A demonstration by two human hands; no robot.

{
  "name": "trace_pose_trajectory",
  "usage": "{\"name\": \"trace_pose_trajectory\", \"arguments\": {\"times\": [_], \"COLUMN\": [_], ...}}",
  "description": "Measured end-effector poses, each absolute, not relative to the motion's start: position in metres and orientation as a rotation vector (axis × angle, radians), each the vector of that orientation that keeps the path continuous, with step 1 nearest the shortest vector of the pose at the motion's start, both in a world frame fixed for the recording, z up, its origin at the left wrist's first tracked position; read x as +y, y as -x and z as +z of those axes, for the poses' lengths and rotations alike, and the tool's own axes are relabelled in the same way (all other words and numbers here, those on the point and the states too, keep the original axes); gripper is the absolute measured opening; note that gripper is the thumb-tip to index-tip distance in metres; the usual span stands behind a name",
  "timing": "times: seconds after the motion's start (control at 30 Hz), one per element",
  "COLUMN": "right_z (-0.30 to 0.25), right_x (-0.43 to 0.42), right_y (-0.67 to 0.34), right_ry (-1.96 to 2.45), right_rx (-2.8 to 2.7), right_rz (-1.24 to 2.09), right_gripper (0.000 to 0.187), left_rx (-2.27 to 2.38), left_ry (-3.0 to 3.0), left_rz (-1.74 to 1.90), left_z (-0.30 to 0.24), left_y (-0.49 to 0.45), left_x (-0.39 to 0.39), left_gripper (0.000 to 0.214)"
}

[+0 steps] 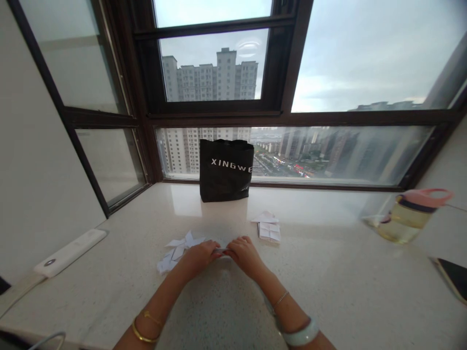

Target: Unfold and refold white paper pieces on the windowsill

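Observation:
My left hand [200, 254] and my right hand [243, 253] meet at the middle of the pale stone counter [328, 291], fingers curled and pinched on a small white piece of paper [222, 251] between them. A heap of folded white paper pieces [177, 252] lies just left of my left hand. A small stack of folded white papers [269, 228] sits beyond my right hand, a little to its right.
A black bag with white letters [226, 169] stands at the back against the window. A tilted bottle with a pink lid [412, 214] is at the right, a dark phone [454, 278] near it. A white power strip [69, 253] lies at the left.

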State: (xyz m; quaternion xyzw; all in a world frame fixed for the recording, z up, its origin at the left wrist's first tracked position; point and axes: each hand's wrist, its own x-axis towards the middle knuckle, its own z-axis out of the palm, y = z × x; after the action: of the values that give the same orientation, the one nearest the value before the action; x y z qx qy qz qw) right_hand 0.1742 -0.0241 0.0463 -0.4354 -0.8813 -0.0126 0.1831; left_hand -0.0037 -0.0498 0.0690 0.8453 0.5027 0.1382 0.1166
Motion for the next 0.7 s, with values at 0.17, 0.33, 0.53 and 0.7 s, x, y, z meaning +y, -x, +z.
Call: {"name": "trace_pose_trajectory", "arguments": {"times": [0.17,0.33,0.53,0.7], "right_z": [0.048,0.051,0.064,0.061], "right_x": [-0.025,-0.024,-0.028,-0.032], "right_y": [-0.171,-0.170,-0.188,-0.241], "right_ry": [1.292,1.287,1.369,1.632], "right_rx": [-2.521,-2.475,-2.327,-2.158], "right_rz": [0.010,0.148,0.476,0.686], "right_gripper": [0.021,0.019,0.015,0.019], "left_rx": [1.702,1.697,1.675,1.494], "left_ry": [-2.555,-2.497,-2.438,-2.401], "left_rz": [0.179,0.198,0.173,0.291], "left_z": [0.058,0.058,0.065,0.070], "left_y": [-0.003,-0.002,-0.004,-0.010], "left_x": [-0.050,-0.049,-0.051,-0.061], "left_gripper": [0.036,0.039,0.035,0.040]}}
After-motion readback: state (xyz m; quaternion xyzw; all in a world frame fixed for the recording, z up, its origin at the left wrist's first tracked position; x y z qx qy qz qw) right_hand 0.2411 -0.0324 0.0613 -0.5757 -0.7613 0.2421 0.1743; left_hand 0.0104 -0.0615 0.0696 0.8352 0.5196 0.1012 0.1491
